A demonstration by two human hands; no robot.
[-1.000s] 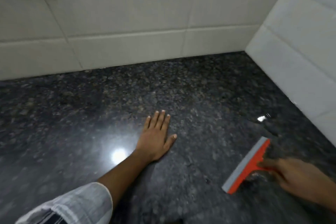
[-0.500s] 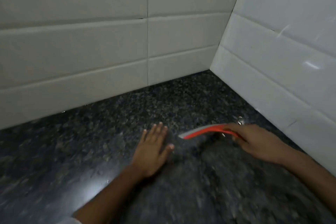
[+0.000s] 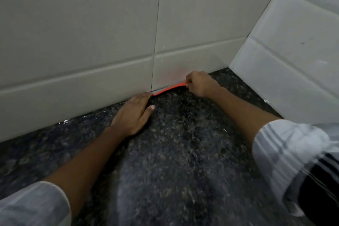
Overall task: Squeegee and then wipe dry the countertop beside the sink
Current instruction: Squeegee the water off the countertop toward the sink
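Orange squeegee [image 3: 169, 88] lies along the very back of the dark speckled granite countertop [image 3: 183, 152], its blade line pressed where the stone meets the cream tiled back wall [image 3: 82, 42]. Right hand [image 3: 200, 83] is fisted around the squeegee's right end, fingers curled tight on the handle. Left hand [image 3: 133, 113] rests flat on the counter, fingers together and pointing at the wall, thumb splayed; its fingertips sit at the squeegee's left end, though motion blur makes it hard to say whether they actually touch it. A pale grey strip shows along the tool's upper edge. White tiled side wall [image 3: 293, 51] closes the corner to the right. Wet glints show along the wall base left of the hands. Pale striped sleeves [image 3: 286, 152] are pushed up both forearms.
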